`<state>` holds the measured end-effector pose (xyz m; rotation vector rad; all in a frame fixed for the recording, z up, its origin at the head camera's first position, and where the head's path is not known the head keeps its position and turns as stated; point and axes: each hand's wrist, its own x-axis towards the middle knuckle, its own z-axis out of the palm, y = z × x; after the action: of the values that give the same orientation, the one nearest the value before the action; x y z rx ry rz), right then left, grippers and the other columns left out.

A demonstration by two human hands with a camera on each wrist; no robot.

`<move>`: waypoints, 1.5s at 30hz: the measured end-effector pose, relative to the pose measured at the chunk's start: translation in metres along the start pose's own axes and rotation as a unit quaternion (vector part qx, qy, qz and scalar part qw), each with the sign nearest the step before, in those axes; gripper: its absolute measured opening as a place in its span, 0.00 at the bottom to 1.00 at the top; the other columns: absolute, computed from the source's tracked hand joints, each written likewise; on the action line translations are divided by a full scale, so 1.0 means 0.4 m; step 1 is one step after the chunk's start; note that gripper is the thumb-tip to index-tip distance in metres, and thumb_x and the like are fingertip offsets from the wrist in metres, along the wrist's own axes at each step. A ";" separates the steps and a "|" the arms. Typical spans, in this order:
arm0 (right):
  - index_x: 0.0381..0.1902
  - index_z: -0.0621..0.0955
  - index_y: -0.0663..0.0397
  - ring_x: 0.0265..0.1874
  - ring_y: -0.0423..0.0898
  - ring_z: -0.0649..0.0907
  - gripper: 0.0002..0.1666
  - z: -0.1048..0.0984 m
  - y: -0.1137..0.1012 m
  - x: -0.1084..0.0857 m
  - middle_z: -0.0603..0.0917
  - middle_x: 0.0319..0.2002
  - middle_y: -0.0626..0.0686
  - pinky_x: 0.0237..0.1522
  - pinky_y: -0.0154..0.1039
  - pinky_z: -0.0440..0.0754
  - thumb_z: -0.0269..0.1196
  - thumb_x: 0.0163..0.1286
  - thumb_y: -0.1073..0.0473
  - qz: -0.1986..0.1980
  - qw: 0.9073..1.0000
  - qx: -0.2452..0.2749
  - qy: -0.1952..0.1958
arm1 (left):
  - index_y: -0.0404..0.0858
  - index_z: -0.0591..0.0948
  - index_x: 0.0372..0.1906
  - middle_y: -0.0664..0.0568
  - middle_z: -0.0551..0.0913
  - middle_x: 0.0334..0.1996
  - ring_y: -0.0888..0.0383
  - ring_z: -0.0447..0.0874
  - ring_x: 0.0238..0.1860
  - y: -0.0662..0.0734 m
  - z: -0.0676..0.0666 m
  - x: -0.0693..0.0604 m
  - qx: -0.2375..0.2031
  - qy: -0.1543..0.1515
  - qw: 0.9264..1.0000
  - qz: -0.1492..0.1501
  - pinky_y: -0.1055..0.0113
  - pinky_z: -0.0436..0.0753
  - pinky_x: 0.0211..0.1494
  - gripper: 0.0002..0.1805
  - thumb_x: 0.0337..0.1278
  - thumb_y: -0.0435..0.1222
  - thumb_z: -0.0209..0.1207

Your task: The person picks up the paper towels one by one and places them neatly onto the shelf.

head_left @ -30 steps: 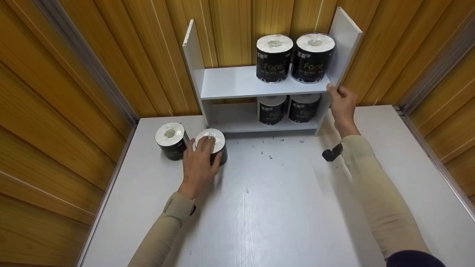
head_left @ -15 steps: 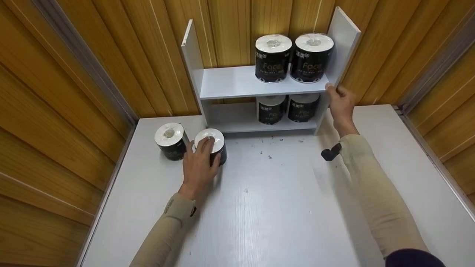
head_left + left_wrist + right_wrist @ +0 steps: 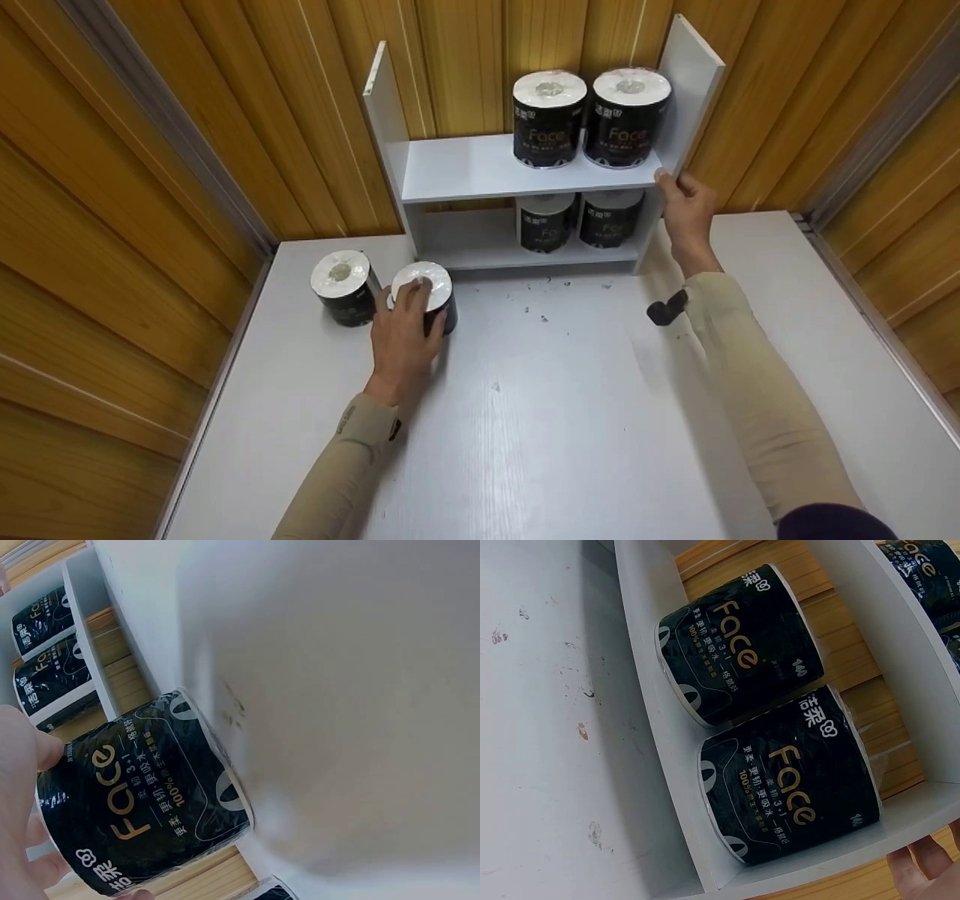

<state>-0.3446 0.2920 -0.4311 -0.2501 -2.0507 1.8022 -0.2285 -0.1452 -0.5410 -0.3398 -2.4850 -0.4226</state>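
In the head view my left hand [image 3: 403, 343] grips a toilet roll [image 3: 441, 283] from above, fingers over its white top and thumb at its side. That roll stands upright on the table, its black "Face" wrapper facing the left wrist camera. Another toilet roll [image 3: 346, 294] stands just left of it. My right hand [image 3: 690, 221] holds the right side panel of a white shelf unit [image 3: 461, 169], thumb on the front edge near the upper board. In the right wrist view only some fingertips [image 3: 922, 866] show, against the panel's outer side.
Two toilet rolls [image 3: 550, 124] stand at the right of the upper board. Two more rolls [image 3: 546, 225] stand below them on the lower board. The unit stands at the back of the white table [image 3: 525, 420], near the wood-panelled wall [image 3: 465, 67]. Small dark marks dot the tabletop.
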 end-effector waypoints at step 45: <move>0.37 0.87 0.47 0.27 0.36 0.74 0.16 0.004 0.000 0.002 0.74 0.23 0.37 0.30 0.30 0.76 0.64 0.78 0.44 -0.008 1.000 -0.007 0.013 | 0.32 0.82 0.65 0.39 0.85 0.57 0.43 0.82 0.62 0.014 -0.012 0.021 -0.025 0.016 0.999 0.020 0.40 0.68 0.76 0.27 0.71 0.45 0.68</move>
<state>-0.3462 0.2908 -0.4310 -0.2590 -2.0418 1.7667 -0.2307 -0.1408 -0.5311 -0.3991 -2.4364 -0.4696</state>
